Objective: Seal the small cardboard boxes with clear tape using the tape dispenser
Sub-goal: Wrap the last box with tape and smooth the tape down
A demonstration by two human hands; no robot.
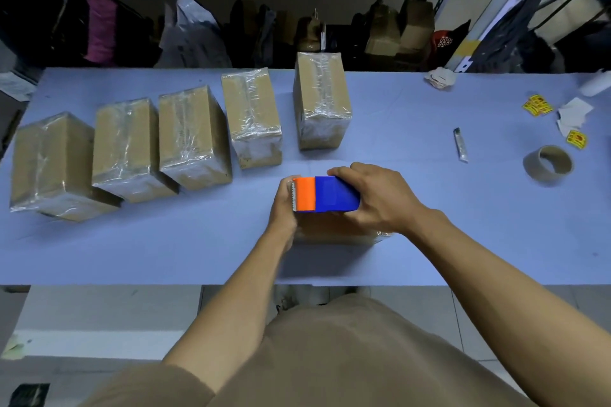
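Right hand [377, 198] grips orange-blue tape dispenser [325, 193]

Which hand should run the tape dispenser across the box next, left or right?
Right, probably. The right hand already grips the blue body of the tape dispenser on the box. The left hand sits at its orange cutter end, better placed to steady the box.

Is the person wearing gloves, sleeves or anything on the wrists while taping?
No gloves: the left hand and right hand are both bare. No watch, ring or band shows. The forearms are uncovered, with no sleeve reaching them. Lower down, a plain tan garment covers the body.
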